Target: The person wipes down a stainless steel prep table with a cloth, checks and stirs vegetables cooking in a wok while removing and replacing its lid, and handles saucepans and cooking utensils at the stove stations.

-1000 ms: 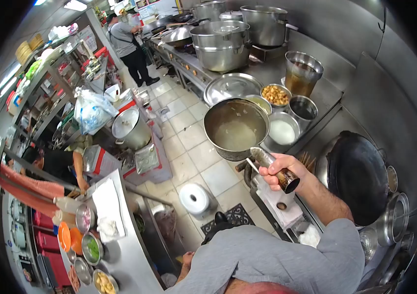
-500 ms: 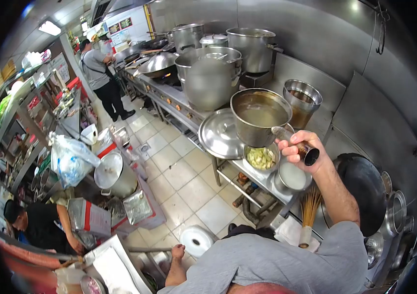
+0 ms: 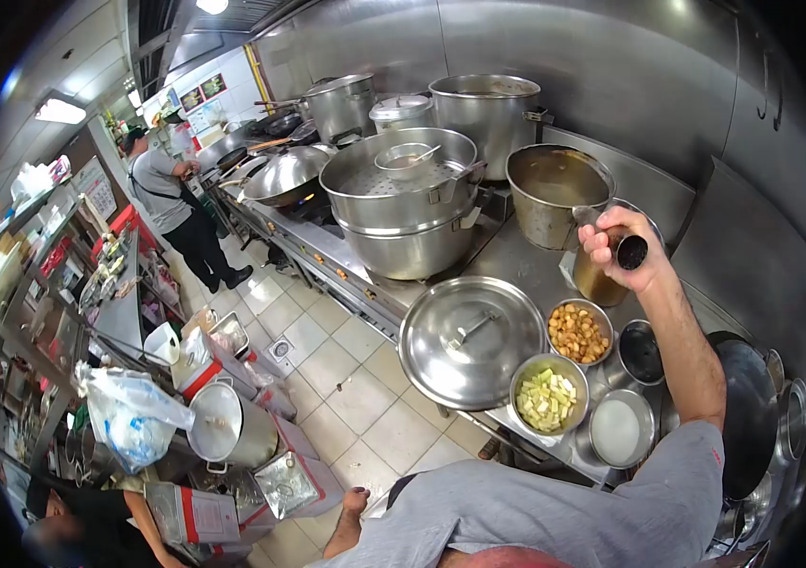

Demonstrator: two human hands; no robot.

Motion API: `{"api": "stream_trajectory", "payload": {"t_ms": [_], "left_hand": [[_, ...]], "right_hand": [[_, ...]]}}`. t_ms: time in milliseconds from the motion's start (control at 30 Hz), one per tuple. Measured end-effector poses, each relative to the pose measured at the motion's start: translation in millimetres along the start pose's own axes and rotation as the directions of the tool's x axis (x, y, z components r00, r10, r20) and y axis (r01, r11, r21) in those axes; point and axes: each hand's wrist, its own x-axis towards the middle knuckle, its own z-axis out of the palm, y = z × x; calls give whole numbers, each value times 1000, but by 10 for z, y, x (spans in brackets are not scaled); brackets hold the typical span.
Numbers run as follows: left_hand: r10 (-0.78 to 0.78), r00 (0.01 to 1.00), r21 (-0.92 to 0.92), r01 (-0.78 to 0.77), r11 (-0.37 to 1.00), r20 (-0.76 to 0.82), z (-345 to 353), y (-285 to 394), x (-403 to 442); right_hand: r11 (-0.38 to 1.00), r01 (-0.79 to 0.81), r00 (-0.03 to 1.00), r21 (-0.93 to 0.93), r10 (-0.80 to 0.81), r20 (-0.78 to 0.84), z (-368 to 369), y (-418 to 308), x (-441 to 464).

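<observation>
My right hand (image 3: 623, 248) is wrapped round the thick handle of a deep, stained metal pot (image 3: 545, 213), held over the steel counter beside a tall amber-coloured container (image 3: 597, 284). Whether the pot's base touches the counter, I cannot tell. Below my right arm are a bowl of browned cubes (image 3: 579, 333), a bowl of pale green pieces (image 3: 547, 398), a bowl of white liquid (image 3: 619, 428) and a dark bowl (image 3: 642, 352). My left hand (image 3: 356, 499) hangs low by my side, its fingers curled; what it holds, if anything, is hidden.
A large round lid (image 3: 441, 355) lies left of the bowls. Behind it stands a stacked steamer pot (image 3: 403, 227) on the stove. Another person (image 3: 164, 189) stands at the far stove; a second person (image 3: 100, 516) bends at lower left near boxes and a pot (image 3: 232, 431).
The pot in my right hand has moved away from me, from over the floor to over the back of the counter. The view has turned, showing more of the stove.
</observation>
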Motion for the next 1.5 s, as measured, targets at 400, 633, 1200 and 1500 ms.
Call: {"api": "stream_trajectory", "payload": {"t_ms": [400, 633, 1200, 1500], "left_hand": [[28, 997, 234, -46, 971, 78, -1312, 541, 1542], [-32, 994, 8, 32, 999, 107, -2299, 902, 2451], [80, 984, -2, -81, 997, 162, -2768, 2134, 3926], [120, 989, 165, -132, 977, 81, -2900, 1936, 4142]], "right_hand": [[959, 267, 959, 95, -254, -129, 433, -340, 1528], [892, 432, 888, 134, -395, -235, 886, -722, 2399], [697, 716, 668, 32, -671, -322, 1675, -1937, 4222], [768, 626, 772, 133, -588, -242, 1345, -2465, 5044]]}}
